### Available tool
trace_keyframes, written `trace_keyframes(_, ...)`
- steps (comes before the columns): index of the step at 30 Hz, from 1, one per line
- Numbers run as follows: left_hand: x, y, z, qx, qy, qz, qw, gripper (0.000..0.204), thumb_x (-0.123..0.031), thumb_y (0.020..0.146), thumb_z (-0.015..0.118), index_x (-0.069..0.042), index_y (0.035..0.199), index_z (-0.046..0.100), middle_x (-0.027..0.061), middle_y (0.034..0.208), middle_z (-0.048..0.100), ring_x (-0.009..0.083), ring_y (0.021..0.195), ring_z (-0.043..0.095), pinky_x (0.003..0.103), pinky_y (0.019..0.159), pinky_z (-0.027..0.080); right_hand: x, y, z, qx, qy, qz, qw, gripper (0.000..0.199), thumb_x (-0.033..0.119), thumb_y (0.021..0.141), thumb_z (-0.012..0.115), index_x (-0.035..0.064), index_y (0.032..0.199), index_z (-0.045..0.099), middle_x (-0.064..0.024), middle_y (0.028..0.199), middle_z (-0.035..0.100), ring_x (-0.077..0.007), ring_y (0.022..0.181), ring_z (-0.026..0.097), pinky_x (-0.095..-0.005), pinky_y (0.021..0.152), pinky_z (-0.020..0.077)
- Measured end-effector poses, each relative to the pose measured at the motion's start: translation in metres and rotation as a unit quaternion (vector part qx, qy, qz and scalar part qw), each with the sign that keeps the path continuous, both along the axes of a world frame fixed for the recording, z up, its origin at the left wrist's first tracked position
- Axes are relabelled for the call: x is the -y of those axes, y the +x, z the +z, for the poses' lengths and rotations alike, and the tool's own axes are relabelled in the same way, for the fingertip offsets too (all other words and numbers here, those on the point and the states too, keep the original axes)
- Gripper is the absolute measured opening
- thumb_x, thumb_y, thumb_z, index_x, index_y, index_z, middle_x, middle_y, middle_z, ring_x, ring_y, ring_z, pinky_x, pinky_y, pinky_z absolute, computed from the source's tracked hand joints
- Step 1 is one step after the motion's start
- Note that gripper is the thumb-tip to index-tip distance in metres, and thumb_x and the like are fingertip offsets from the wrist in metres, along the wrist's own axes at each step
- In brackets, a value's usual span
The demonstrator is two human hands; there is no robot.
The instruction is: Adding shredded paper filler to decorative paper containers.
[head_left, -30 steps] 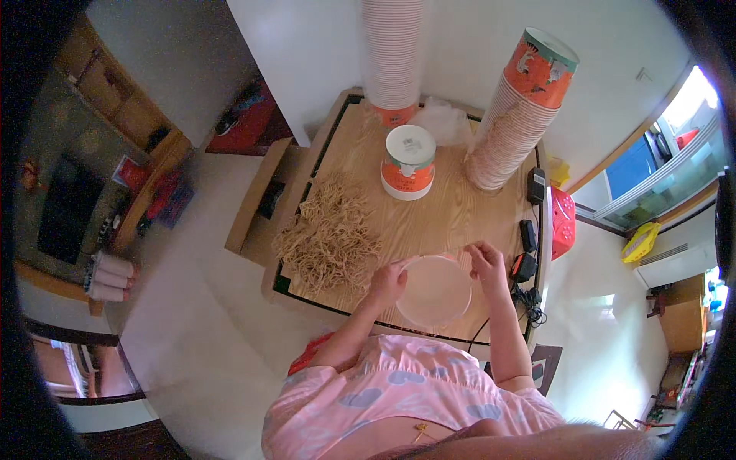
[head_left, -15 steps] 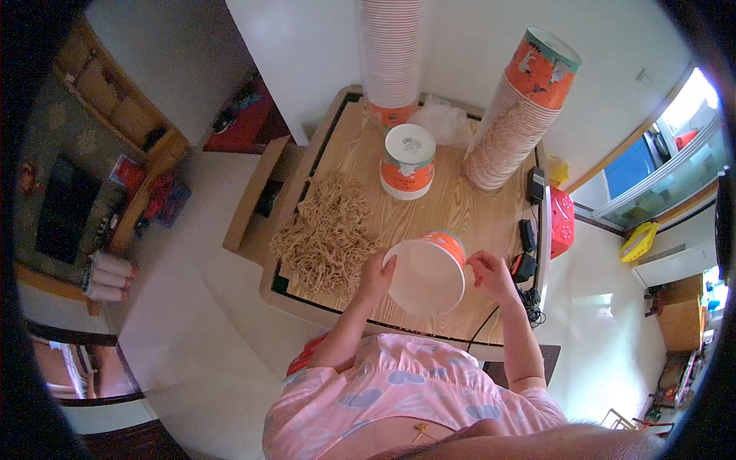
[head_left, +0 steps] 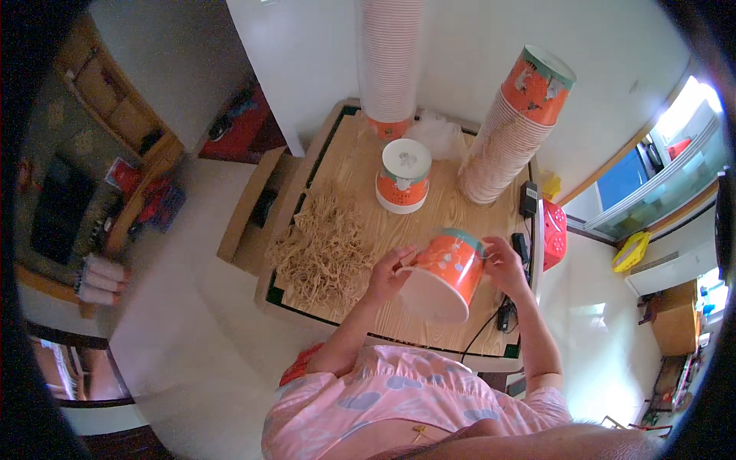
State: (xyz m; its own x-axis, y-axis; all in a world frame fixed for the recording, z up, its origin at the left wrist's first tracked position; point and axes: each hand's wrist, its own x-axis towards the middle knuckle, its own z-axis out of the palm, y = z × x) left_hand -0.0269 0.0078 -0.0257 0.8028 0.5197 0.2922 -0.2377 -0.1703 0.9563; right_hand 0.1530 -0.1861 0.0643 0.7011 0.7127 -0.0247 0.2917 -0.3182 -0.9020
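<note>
Over the near part of the table I hold a paper bucket (head_left: pixel 451 267), orange with a green band and a white inside. It is tilted, its open mouth toward me and its base pointing away. My left hand (head_left: pixel 389 274) grips it at the left, near the rim. The fingers of my right hand (head_left: pixel 503 265) close against its right side by the green band; whether they also pinch a cord is too small to tell. A tangled heap of tan cord (head_left: pixel 322 249) lies left of my left hand. Another bucket (head_left: pixel 403 178) stands upside down beyond.
A tall leaning stack of nested buckets (head_left: pixel 512 130) stands at the back right, another stack (head_left: pixel 391 69) at the back left. Clear plastic film (head_left: pixel 437 136) lies between them. Black adapters (head_left: pixel 528 199) and cables line the table's right edge. An open cardboard box (head_left: pixel 257 211) adjoins the left edge.
The bucket in my hands has turned, so more of its orange side and green band shows. My right hand has moved from just beside the bucket onto its base end.
</note>
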Motion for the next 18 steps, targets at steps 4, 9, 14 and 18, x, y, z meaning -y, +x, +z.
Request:
trace_keyframes(4,0.000,0.016,-0.020,-0.048,0.010,0.020,0.999,0.043,-0.011,0.075,0.063,-0.008,0.115,0.051,0.0066,0.103,0.053,0.0162,0.083,0.053,0.024,0.067,0.046,0.026,0.034,0.051,0.301,-0.045,-0.041,0.952,0.031,-0.005,0.072,0.055,0.0028,0.102,0.055,-0.0058,0.082,0.056,-0.0168,0.068,0.055,-0.0260,0.062,0.0455)
trace_keyframes(9,-0.012,0.025,-0.102,-0.184,0.222,0.096,0.953,0.052,-0.025,0.073,0.067,-0.009,0.118,0.047,0.0107,0.108,0.050,0.0234,0.086,0.052,0.035,0.076,0.044,0.028,0.055,0.195,0.472,0.040,-0.106,0.874,0.025,-0.009,0.072,0.054,0.0028,0.094,0.055,-0.0053,0.096,0.056,-0.0149,0.084,0.054,-0.0270,0.070,0.0452)
trace_keyframes(14,0.010,0.051,-0.147,-0.209,0.340,0.156,0.904,0.050,-0.026,0.072,0.065,-0.008,0.116,0.049,0.0145,0.119,0.045,0.0306,0.110,0.041,0.044,0.094,0.032,0.028,0.129,0.286,0.671,0.093,-0.144,0.721,0.020,-0.004,0.078,0.052,0.0027,0.096,0.053,-0.0114,0.097,0.055,-0.0217,0.088,0.055,-0.0294,0.074,0.0463)
trace_keyframes(18,0.019,0.044,-0.167,-0.221,0.427,0.151,0.864,0.051,-0.029,0.074,0.061,-0.009,0.118,0.047,0.0163,0.128,0.039,0.0332,0.123,0.030,0.048,0.101,0.025,0.021,0.196,0.306,0.697,0.066,-0.160,0.695,0.022,-0.004,0.078,0.051,0.0044,0.098,0.053,-0.0098,0.101,0.055,-0.0184,0.084,0.056,-0.0272,0.069,0.0483)
